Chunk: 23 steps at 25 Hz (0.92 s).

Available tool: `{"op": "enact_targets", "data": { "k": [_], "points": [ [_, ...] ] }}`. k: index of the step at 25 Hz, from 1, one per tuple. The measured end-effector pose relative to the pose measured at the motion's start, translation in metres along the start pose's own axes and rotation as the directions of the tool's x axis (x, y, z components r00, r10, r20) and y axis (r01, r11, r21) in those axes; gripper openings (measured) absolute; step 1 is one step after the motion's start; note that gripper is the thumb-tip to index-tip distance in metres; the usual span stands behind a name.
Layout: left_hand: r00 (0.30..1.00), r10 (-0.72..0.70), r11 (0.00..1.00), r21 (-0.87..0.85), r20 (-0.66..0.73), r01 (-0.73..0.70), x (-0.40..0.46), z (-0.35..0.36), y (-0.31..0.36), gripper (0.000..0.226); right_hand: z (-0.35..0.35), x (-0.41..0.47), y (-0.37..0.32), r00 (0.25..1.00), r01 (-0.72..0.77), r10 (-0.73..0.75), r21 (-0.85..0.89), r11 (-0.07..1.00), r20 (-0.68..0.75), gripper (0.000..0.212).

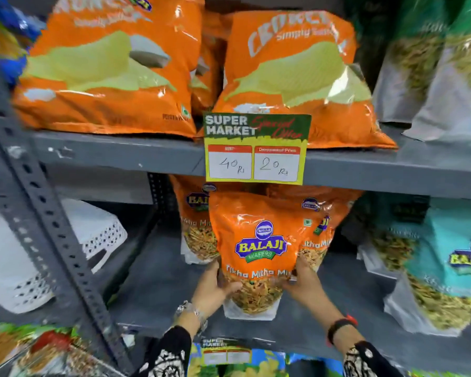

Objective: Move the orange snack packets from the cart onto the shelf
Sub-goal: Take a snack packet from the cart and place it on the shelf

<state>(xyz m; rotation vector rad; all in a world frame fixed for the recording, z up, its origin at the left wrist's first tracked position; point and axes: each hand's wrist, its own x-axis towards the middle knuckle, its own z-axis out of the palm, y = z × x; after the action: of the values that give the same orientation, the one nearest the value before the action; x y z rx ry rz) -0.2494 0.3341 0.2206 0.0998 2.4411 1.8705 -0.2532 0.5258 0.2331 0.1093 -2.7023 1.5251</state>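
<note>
The packet (259, 254) is bright orange with a blue-and-yellow Balaji badge, the words "Tikha Mitha Mix" across the middle, and a clear window low down showing the fried mix inside. It stands upright on the middle shelf (161, 289), near the front edge, its white bottom seam touching the grey board. Both hands grip it: the left hand (215, 287) is curled round the lower left edge, the right hand (302, 281) round the lower right, fingers closed onto the front over the window.

Just behind it stand two more orange packets (196, 227) of the same kind (partly hidden by the front one). A price card (256, 149) hangs from the shelf above and overlaps the packet's top. On that upper shelf lie large orange chip bags (106, 72). To the right are teal packets (443, 268), well clear. To the left, beyond the slotted steel post (41, 213), sits a white perforated basket (25, 257).
</note>
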Motion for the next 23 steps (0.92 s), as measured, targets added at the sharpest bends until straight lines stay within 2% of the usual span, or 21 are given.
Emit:
{"op": "enact_targets", "data": {
  "k": [3, 6, 9, 10, 12, 14, 16, 18, 19, 21, 23],
  "points": [
    [1.0, 0.016, 1.0, 0.003, 0.004, -0.016, 0.003, -0.001, -0.005, 0.059, 0.003, -0.001, 0.003, 1.0, -0.005, 0.005, 0.0, 1.0, -0.006, 0.052],
    [0.998, 0.034, 0.999, 0.014, -0.061, -0.033, -0.005, 0.0, -0.007, 0.066, 0.009, -0.014, -0.001, 0.999, -0.005, 0.008, 0.043, 0.999, -0.051, 0.054],
    [0.98, 0.042, 0.999, 0.017, -0.193, -0.04, -0.027, -0.005, -0.014, 0.07, 0.019, -0.045, 0.0, 0.976, -0.03, 0.054, 0.114, 0.993, -0.213, 0.072],
    [0.971, 0.043, 0.999, 0.005, -0.233, -0.044, -0.041, -0.011, -0.019, 0.067, 0.026, -0.058, 0.0, 0.959, -0.026, 0.061, 0.131, 0.991, -0.275, 0.072],
    [0.957, 0.019, 0.999, -0.039, -0.291, -0.032, -0.078, -0.025, -0.033, 0.059, 0.046, -0.085, -0.002, 0.938, 0.079, -0.027, 0.136, 0.988, -0.345, 0.054],
    [0.935, -0.046, 0.998, -0.066, -0.351, 0.024, -0.123, -0.045, -0.051, 0.056, 0.077, -0.107, -0.01, 0.955, 0.206, -0.177, 0.1, 0.973, -0.238, 0.042],
    [0.891, -0.113, 0.993, -0.08, -0.44, 0.087, -0.175, -0.069, -0.076, 0.054, 0.119, -0.125, -0.024, 0.954, 0.3, -0.301, 0.044, 0.953, 0.014, 0.038],
    [0.839, -0.201, 0.98, -0.096, -0.506, 0.177, -0.228, -0.096, -0.101, 0.05, 0.168, -0.141, -0.041, 0.893, 0.366, -0.355, 0.015, 0.931, 0.277, 0.036],
    [0.818, -0.243, 0.968, -0.08, -0.521, 0.237, -0.25, -0.107, -0.114, 0.049, 0.19, -0.146, -0.048, 0.849, 0.391, -0.362, 0.004, 0.92, 0.386, 0.038],
    [0.732, -0.324, 0.927, -0.047, -0.599, 0.372, -0.309, -0.133, -0.153, 0.048, 0.247, -0.166, -0.064, 0.705, 0.443, -0.361, 0.018, 0.896, 0.611, 0.043],
    [0.62, -0.443, 0.868, -0.136, -0.648, 0.478, -0.358, -0.148, -0.187, 0.05, 0.294, -0.18, -0.069, 0.541, 0.482, -0.326, 0.032, 0.876, 0.775, 0.047]
  ]
}}
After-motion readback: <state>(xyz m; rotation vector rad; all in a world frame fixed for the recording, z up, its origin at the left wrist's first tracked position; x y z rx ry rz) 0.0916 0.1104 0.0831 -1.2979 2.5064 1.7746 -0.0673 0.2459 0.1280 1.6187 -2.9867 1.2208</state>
